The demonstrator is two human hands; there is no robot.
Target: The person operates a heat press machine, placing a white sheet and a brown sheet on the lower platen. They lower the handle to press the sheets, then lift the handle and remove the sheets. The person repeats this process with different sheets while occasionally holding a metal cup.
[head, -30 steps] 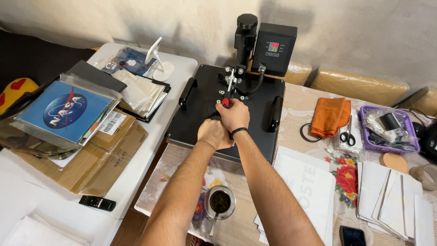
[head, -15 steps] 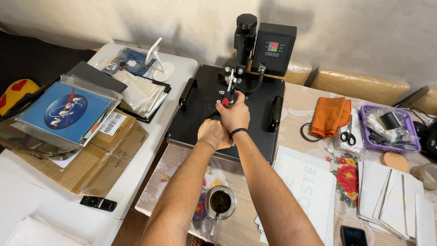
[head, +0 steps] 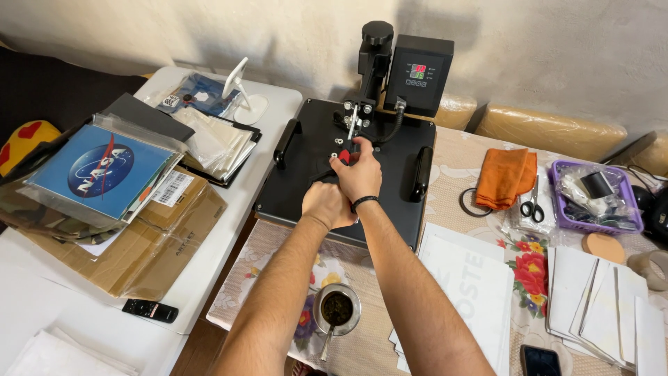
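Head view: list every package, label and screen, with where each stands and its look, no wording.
Control box screen: atop black press, small, red and green digits.
Blue clear-wrapped packet: left table, round emblem.
White label: on cardboard box, barcoded.
Dark phone screen: bottom right.

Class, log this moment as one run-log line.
left hand: grips press handle | right hand: grips same handle | heat press: closed | cup: near arms

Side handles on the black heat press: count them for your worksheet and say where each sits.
2. The left side handle runs along the press plate's left edge; the right side handle runs along its right edge. Both hands grip the lever between them, so nothing hides either.
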